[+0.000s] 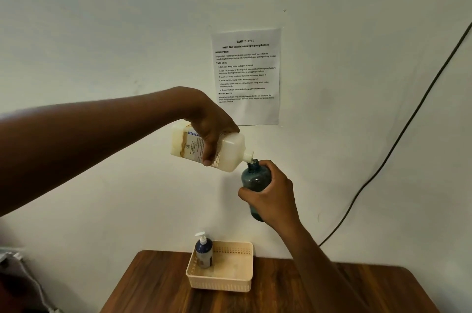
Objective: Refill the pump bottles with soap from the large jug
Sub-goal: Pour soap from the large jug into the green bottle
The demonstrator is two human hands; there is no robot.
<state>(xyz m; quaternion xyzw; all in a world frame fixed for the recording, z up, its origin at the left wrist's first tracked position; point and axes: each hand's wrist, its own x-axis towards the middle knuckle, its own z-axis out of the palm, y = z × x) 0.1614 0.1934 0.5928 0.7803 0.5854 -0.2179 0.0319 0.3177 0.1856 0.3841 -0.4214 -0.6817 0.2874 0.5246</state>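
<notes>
Fingers (208, 157) of the left hand (212, 123) wrap the jug (229, 149), long axis tipped, spout at the bottle (255, 177) mouth; right hand (270, 200) grips the bottle just below, high above the surface (281, 292).

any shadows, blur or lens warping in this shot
Head view: soft, dim light; the jug and left hand cast a faint shadow on the wall below them. Wide-angle bending curves the cable. The paper sheet's small print is readable but soft; the dark bottle is sharp enough.
</notes>
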